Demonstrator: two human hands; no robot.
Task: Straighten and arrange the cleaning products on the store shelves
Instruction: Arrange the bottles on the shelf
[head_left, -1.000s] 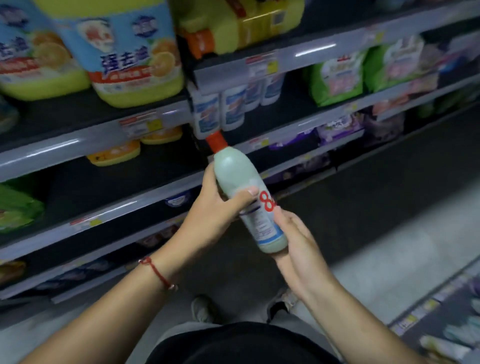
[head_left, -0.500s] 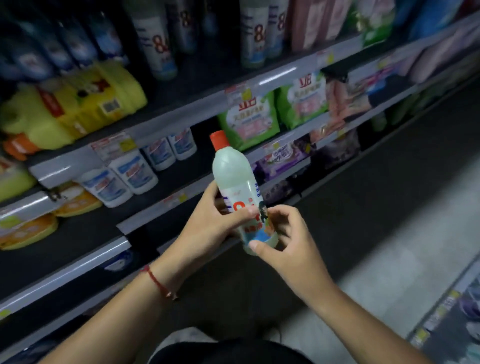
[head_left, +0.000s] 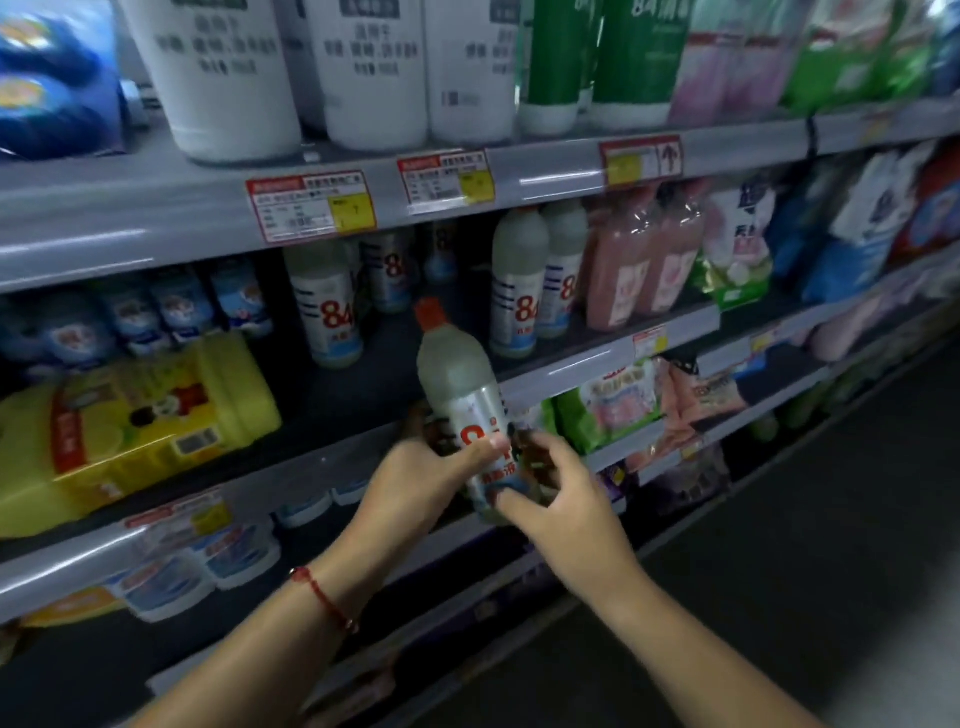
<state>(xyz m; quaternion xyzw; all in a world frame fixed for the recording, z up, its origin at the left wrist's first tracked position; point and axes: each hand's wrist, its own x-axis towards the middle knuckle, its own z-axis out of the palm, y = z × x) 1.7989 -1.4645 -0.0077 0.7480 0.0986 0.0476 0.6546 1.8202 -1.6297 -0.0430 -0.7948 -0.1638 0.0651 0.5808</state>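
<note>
Bottle in hand: pale disinfectant bottle (head_left: 460, 400) with an orange cap (head_left: 430, 313) and a red "8" on its label, held nearly upright, cap tilted slightly left, in front of the middle shelf (head_left: 566, 373).
Left hand (head_left: 415, 488): grips the bottle's lower half from the left, thumb across the label, fingers curled round the back.
Right hand (head_left: 558, 499): pinches the bottle's base from the right, fingers bent onto it.
Wrist: red string bracelet (head_left: 324, 597) on the left arm.
Shelf behind: matching "84" bottles (head_left: 327, 312) stand upright, a gap between them just behind the held one; a yellow jug (head_left: 135, 431) lies on its side to the left.
Change from half a second ago: the bottle is higher against the shelving, now level with the "84" row; both grips unchanged.
</note>
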